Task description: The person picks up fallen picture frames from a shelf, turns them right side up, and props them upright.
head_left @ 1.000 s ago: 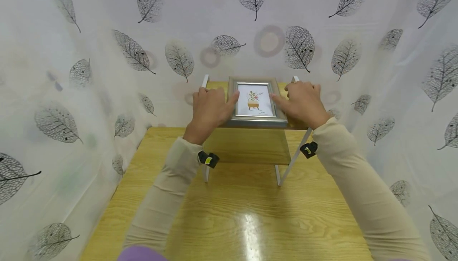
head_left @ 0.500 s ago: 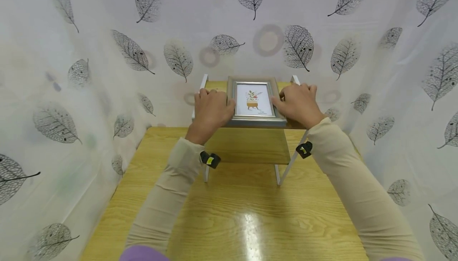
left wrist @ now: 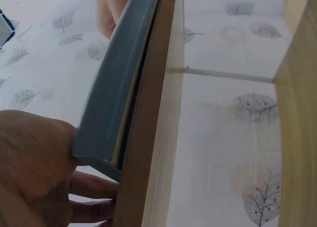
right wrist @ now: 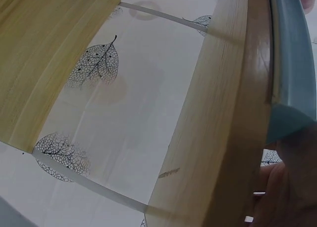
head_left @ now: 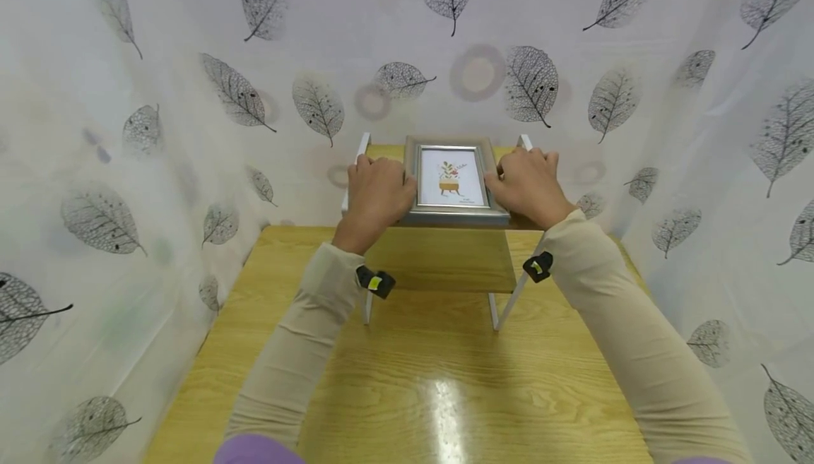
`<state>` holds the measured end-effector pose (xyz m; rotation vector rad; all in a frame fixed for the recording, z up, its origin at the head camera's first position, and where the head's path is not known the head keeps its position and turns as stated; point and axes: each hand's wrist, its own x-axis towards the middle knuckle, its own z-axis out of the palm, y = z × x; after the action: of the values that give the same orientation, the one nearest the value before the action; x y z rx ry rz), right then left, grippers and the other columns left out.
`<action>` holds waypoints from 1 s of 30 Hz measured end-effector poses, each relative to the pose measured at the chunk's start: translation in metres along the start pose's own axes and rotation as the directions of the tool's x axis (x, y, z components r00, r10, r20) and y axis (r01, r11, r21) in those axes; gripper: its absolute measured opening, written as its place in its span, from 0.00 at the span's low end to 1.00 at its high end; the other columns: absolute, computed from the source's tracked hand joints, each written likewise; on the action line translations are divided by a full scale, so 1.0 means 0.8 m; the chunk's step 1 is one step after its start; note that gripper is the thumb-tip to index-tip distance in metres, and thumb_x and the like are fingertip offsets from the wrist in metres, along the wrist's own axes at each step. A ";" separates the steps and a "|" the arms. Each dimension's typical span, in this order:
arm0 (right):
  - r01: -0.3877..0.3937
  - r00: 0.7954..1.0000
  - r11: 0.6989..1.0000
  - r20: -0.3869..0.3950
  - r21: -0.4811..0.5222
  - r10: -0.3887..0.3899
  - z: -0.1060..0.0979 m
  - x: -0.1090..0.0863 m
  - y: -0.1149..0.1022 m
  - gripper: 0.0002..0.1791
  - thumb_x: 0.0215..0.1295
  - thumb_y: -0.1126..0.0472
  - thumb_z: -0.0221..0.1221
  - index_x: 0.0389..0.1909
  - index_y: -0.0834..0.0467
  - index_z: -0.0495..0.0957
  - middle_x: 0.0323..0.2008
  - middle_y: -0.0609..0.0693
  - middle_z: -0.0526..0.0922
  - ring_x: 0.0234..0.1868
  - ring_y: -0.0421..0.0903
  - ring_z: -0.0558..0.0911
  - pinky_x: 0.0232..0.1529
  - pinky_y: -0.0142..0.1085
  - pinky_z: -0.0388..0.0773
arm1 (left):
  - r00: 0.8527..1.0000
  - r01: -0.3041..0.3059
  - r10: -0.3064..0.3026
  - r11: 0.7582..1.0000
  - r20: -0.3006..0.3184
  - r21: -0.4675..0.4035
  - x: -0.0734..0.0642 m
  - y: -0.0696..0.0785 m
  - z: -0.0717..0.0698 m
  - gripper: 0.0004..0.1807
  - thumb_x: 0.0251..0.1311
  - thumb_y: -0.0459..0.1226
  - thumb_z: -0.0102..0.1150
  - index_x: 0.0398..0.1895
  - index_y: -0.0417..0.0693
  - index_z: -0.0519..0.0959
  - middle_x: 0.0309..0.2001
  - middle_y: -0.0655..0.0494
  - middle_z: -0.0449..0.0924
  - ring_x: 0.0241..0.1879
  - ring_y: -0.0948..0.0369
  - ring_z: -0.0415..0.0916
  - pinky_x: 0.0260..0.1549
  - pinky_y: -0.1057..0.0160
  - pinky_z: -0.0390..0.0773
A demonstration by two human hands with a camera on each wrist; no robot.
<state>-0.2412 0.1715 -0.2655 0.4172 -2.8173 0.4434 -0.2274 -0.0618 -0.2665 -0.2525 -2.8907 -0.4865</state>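
Observation:
A silver-grey picture frame with a potted-plant print lies face up on the top board of a small wooden rack. My left hand grips its left side, the thumb at the rim and the fingers bent. On the opposite side, my right hand holds the frame with its thumb against the edge. The left wrist view shows the frame's side close along the brown board edge, fingers reaching to that board. In the right wrist view the hand is dark below the frame's corner.
White metal legs carry the rack, with a lower board under the top one. It stands toward the back of a wood-grain table. Leaf-print curtains enclose the back and both sides.
Both thumbs have drawn back from over the print to the frame's side edges. The right hand has come slightly inward. The frame has stayed nearly in place.

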 end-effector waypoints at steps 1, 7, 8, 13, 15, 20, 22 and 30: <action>0.002 1.000 1.000 -0.005 -0.003 -0.002 0.000 0.000 0.000 0.24 0.69 0.60 0.50 0.10 0.56 0.64 0.18 0.51 0.65 0.26 0.54 0.62 0.39 0.47 0.50 | 1.000 -0.004 0.004 1.000 -0.006 -0.003 0.000 0.000 0.000 0.22 0.72 0.41 0.47 0.16 0.48 0.70 0.24 0.53 0.71 0.42 0.48 0.66 0.46 0.52 0.65; -0.007 1.000 1.000 -0.013 -0.004 0.007 -0.002 0.000 -0.001 0.22 0.70 0.60 0.49 0.13 0.58 0.67 0.23 0.56 0.71 0.30 0.58 0.66 0.40 0.50 0.55 | 0.999 -0.024 0.023 0.999 -0.042 -0.023 0.001 0.000 0.000 0.22 0.72 0.40 0.48 0.15 0.48 0.70 0.21 0.54 0.71 0.42 0.48 0.67 0.45 0.51 0.67; -0.010 1.000 1.000 -0.016 -0.002 0.010 -0.002 0.000 -0.001 0.22 0.71 0.60 0.49 0.14 0.59 0.68 0.25 0.58 0.73 0.31 0.59 0.69 0.41 0.52 0.57 | 0.998 -0.026 0.025 0.999 -0.051 -0.028 0.001 0.000 -0.001 0.23 0.72 0.40 0.48 0.14 0.48 0.70 0.20 0.54 0.70 0.40 0.49 0.68 0.44 0.52 0.67; -0.027 0.998 0.998 -0.047 0.054 0.030 -0.004 0.001 -0.001 0.20 0.74 0.58 0.50 0.21 0.63 0.76 0.31 0.64 0.80 0.37 0.62 0.77 0.40 0.56 0.69 | 0.997 -0.019 0.012 0.995 -0.079 -0.093 0.001 0.002 -0.001 0.21 0.71 0.38 0.49 0.15 0.49 0.67 0.15 0.57 0.64 0.23 0.57 0.63 0.28 0.61 0.66; -0.043 0.997 0.996 -0.058 0.083 0.048 -0.003 0.002 -0.001 0.20 0.74 0.58 0.51 0.24 0.63 0.77 0.30 0.63 0.80 0.35 0.59 0.77 0.37 0.55 0.72 | 0.997 -0.007 -0.003 0.992 -0.074 -0.129 0.001 0.003 -0.001 0.21 0.71 0.38 0.48 0.16 0.49 0.66 0.15 0.58 0.62 0.18 0.60 0.60 0.20 0.64 0.63; -0.093 0.991 0.987 -0.088 0.134 0.105 -0.004 0.003 -0.003 0.19 0.75 0.57 0.50 0.26 0.63 0.77 0.27 0.59 0.79 0.28 0.56 0.76 0.32 0.52 0.74 | 0.996 0.018 -0.033 0.985 -0.082 -0.174 0.002 0.005 0.000 0.19 0.72 0.39 0.47 0.19 0.49 0.66 0.18 0.57 0.63 0.19 0.61 0.60 0.18 0.65 0.62; -0.106 0.987 0.983 -0.107 0.153 0.123 -0.004 0.003 -0.004 0.18 0.75 0.57 0.51 0.28 0.64 0.78 0.29 0.61 0.81 0.30 0.58 0.78 0.35 0.53 0.76 | 0.995 0.021 -0.040 0.981 -0.095 -0.194 0.003 0.005 0.000 0.19 0.73 0.41 0.48 0.20 0.49 0.67 0.19 0.56 0.65 0.20 0.59 0.63 0.19 0.64 0.65; -0.126 0.958 0.961 -0.221 0.245 0.182 -0.004 0.007 -0.011 0.15 0.69 0.61 0.56 0.44 0.70 0.82 0.40 0.66 0.86 0.43 0.63 0.83 0.51 0.57 0.76 | 0.985 -0.026 -0.025 0.956 -0.171 -0.291 0.005 0.003 -0.001 0.14 0.73 0.41 0.54 0.30 0.45 0.82 0.45 0.50 0.87 0.45 0.53 0.82 0.46 0.55 0.80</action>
<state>-0.2428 0.1635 -0.2588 0.1705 -2.5781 0.8011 -0.2304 -0.0590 -0.2643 -0.2409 -2.6421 -0.8923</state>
